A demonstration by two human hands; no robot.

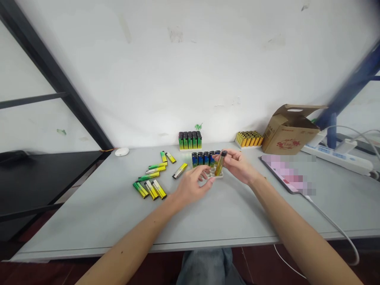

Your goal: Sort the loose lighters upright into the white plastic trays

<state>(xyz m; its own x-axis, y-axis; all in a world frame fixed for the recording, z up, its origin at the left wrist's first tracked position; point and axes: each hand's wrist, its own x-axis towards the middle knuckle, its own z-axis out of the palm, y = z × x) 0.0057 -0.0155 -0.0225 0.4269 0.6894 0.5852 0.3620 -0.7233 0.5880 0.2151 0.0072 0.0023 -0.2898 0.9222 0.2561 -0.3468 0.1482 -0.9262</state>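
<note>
My right hand (239, 166) is closed round a yellow lighter (220, 163), held upright over a white tray (216, 174). A row of blue lighters (204, 158) stands in the back of that tray. My left hand (191, 185) rests on the table beside the tray's left end, with its fingertips touching the tray and nothing in its grasp. To the left, several loose green-and-yellow lighters (152, 179) lie scattered on the grey table (118, 213).
A full tray of green lighters (190, 141) and a tray of yellow ones (249, 139) stand by the wall. An open cardboard box (289, 132), a phone (286, 174) with cable, a power strip (335, 155) and a white mouse-like object (122, 151) also lie on the table.
</note>
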